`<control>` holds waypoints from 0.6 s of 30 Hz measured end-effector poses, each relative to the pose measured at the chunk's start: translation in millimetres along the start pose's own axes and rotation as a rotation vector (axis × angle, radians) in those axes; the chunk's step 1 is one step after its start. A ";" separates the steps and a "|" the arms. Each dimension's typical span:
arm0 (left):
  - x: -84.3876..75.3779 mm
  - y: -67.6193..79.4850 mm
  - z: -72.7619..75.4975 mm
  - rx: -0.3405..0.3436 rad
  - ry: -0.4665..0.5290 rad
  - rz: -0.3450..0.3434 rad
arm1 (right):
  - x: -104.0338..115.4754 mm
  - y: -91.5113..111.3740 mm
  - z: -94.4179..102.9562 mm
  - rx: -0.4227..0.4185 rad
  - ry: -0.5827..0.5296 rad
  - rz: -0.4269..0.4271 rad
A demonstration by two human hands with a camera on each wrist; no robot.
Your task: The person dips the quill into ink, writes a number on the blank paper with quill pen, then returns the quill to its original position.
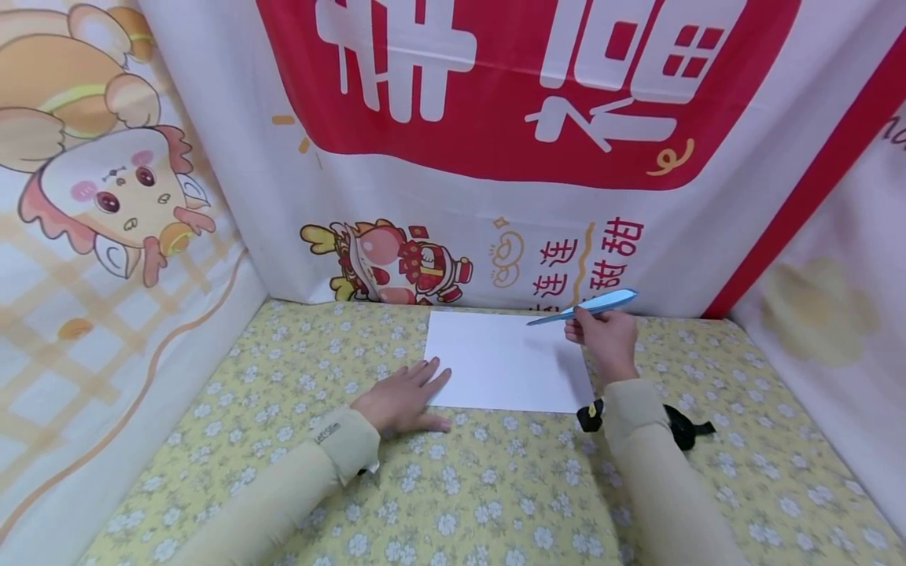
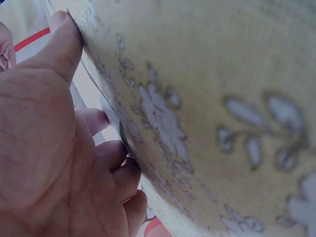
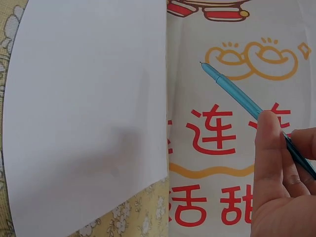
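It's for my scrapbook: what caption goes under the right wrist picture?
A right hand holds a blue pen near a blank sheet of paper.

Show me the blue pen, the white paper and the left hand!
Blue pen (image 3: 241, 95), right wrist view: on its barrel.
White paper (image 1: 504, 364), head view: its blank middle.
Left hand (image 1: 399, 398), head view: back of the hand.
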State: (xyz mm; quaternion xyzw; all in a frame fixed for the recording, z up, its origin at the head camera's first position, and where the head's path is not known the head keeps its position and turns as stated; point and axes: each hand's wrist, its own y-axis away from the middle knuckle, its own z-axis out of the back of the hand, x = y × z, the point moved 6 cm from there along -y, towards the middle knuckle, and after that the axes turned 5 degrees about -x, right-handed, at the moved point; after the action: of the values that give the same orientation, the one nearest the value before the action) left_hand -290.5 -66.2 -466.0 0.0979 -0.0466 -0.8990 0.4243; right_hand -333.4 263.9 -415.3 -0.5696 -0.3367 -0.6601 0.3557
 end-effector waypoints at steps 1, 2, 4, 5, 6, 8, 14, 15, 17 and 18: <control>-0.3 0.1 0.3 -0.001 -0.001 -0.003 | -1.0 -0.3 -1.1 0.003 0.001 -0.001; -0.4 0.1 0.5 -0.002 -0.004 -0.004 | -2.1 -0.6 -2.0 0.005 0.001 0.000; 0.0 -0.1 0.0 -0.004 -0.006 -0.004 | -4.2 -1.1 -4.0 0.006 0.004 0.000; 0.2 -0.1 -0.4 -0.004 -0.009 -0.005 | -5.3 -1.6 -5.0 0.005 0.001 0.000; 0.4 -0.3 -0.7 -0.006 -0.009 -0.004 | -6.4 -2.0 -6.0 0.003 -0.001 0.000; 0.8 -0.2 -1.3 -0.004 -0.012 0.001 | -7.4 -2.7 -7.9 -0.004 -0.002 0.002; -1.1 -0.4 1.2 0.000 -0.016 0.004 | -8.4 -4.6 -13.0 -0.011 0.036 -0.014; -1.5 -0.3 1.5 0.000 -0.014 0.004 | -8.5 -4.9 -13.8 -0.010 0.046 -0.011; -1.9 -0.2 1.5 0.004 -0.016 0.001 | -9.2 -5.8 -15.8 -0.007 0.060 -0.003; -2.4 0.0 1.8 0.006 -0.015 -0.001 | -9.7 -6.3 -16.8 -0.007 0.060 0.000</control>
State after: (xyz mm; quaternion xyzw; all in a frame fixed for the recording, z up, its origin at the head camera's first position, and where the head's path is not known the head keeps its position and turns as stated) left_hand -289.4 -64.4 -463.9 0.0926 -0.0524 -0.8997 0.4234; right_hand -346.4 253.7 -427.3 -0.5507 -0.3236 -0.6781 0.3636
